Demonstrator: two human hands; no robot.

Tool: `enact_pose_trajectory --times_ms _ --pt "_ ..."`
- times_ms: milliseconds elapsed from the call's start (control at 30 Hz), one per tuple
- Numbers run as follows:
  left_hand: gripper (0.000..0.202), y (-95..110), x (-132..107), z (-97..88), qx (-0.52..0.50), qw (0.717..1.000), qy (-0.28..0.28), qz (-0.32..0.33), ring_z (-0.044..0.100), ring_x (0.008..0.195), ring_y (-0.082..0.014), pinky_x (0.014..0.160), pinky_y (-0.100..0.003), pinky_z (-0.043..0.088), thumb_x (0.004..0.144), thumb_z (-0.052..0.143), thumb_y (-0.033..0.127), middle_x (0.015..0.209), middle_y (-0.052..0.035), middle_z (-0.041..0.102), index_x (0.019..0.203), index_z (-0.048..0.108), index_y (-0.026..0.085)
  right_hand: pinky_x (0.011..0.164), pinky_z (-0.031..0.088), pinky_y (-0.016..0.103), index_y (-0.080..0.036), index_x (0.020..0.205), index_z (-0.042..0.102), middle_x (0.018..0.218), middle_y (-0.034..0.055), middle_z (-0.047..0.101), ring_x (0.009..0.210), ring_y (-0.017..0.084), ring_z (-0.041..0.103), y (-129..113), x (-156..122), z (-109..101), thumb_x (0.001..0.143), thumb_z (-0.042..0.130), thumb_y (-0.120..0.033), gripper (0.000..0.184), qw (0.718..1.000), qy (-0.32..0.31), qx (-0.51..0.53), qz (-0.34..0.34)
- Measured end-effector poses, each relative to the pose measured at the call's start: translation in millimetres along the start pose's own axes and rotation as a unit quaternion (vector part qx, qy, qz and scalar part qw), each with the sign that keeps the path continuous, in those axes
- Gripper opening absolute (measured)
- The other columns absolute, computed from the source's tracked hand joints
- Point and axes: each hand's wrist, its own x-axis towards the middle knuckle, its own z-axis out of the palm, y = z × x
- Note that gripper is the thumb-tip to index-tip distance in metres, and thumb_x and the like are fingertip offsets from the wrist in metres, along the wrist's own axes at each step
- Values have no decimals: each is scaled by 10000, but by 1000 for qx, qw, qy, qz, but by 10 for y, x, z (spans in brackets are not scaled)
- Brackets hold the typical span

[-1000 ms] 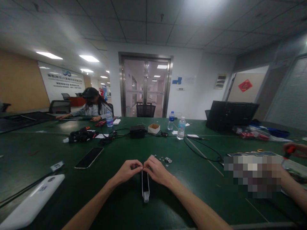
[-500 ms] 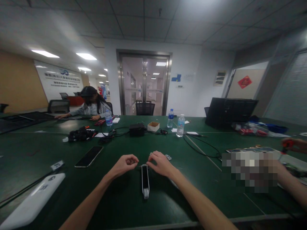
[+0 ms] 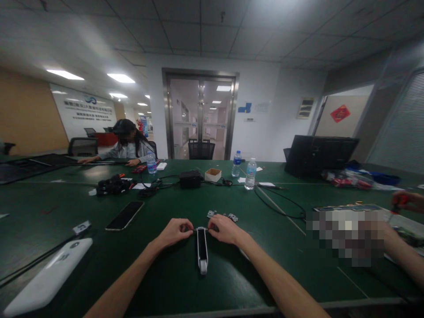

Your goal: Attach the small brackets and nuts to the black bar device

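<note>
In the head view, the left hand (image 3: 177,231) and right hand (image 3: 225,229) stand apart, fingertips pinched at either side of the far end of a narrow white-framed device (image 3: 202,249) lying on the green table (image 3: 172,282); whether they grip anything, I cannot tell. Good handling here likely wants light, even pressure from both sides, the right hand avoiding the small metal parts (image 3: 232,217) just beyond it.
</note>
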Motion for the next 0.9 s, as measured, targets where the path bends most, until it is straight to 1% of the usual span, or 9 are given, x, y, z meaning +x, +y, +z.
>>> enact_pose_trajectory --times_ms 167,333,600,767,900 --pt "298 -36 18 44 -4 1000 17 -16 485 618 -131 543 -217 353 789 570 412 694 15 562 917 676 165 709 412 257 -171 867 634 866 47 630 819 168 569 -20 0 -18 823 566 -198 85 1000 -6 -2 7" --pt "264 -36 27 70 -8 999 35 -10 477 612 -126 545 -218 339 787 586 385 685 21 557 916 680 174 704 408 256 -166 858 635 859 51 627 802 166 570 -21 7 -13 823 564 -192 84 1000 -12 -5 12" --pt "345 7 23 99 -26 999 23 -6 458 607 -121 536 -211 334 802 577 478 695 20 560 922 686 174 730 412 265 -176 876 629 879 48 627 834 172 571 -21 5 9 849 539 -216 102 1000 -12 -1 13" --pt "327 1 34 110 -20 999 30 -6 456 596 -118 531 -209 337 787 597 456 681 26 548 924 680 171 724 413 264 -173 876 630 871 49 625 823 170 572 -29 3 7 852 537 -218 106 1000 -15 2 12" --pt "326 -12 36 112 -14 1000 24 -5 465 603 -123 532 -215 340 794 590 452 696 20 555 930 680 170 727 410 263 -167 870 637 866 53 627 817 169 571 -47 5 -11 846 542 -205 105 1000 -20 1 15"
